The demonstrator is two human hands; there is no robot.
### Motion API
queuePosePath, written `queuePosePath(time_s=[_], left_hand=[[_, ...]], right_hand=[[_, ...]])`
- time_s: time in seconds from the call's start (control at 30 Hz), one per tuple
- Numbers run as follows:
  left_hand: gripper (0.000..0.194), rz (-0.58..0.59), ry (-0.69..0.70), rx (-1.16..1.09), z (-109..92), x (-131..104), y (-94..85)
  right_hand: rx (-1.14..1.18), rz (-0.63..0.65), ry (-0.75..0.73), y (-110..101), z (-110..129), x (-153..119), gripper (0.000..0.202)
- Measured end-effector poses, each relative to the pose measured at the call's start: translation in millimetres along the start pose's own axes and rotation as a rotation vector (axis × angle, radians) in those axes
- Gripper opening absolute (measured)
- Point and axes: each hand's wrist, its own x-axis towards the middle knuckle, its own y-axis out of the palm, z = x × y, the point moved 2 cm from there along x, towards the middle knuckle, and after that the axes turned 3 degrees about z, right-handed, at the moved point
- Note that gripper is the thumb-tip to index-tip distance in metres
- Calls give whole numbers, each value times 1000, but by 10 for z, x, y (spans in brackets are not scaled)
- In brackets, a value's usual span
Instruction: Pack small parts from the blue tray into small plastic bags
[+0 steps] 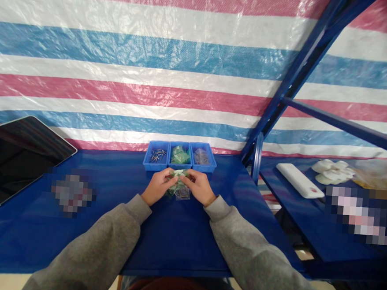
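Observation:
Both hands meet over the blue table, just in front of three blue bins. My left hand (158,186) pinches the left side of a small clear and green plastic bag (178,188). On the bag's other side, my right hand (200,186) has its fingers closed on it. The bag's lower part hangs between the hands; its contents are too small to make out. The left bin (155,165) holds thin metal pieces like screws. Green plastic bags lie in the middle bin (180,165), and clear bags in the right bin (205,168).
A dark-screened device (16,163) lies at the left, near a blurred item (73,194). Blue metal framing (294,77) rises at the right. Beyond it, a second table (310,219) bears a white device (299,180) and white objects (333,171). A striped sheet (136,52) hangs behind.

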Motion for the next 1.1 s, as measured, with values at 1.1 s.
queuePosePath(time_s=[1.1], left_hand=[[33, -92, -13, -201, 24, 19, 13]], right_hand=[[24, 8, 7, -6, 18, -2, 32]])
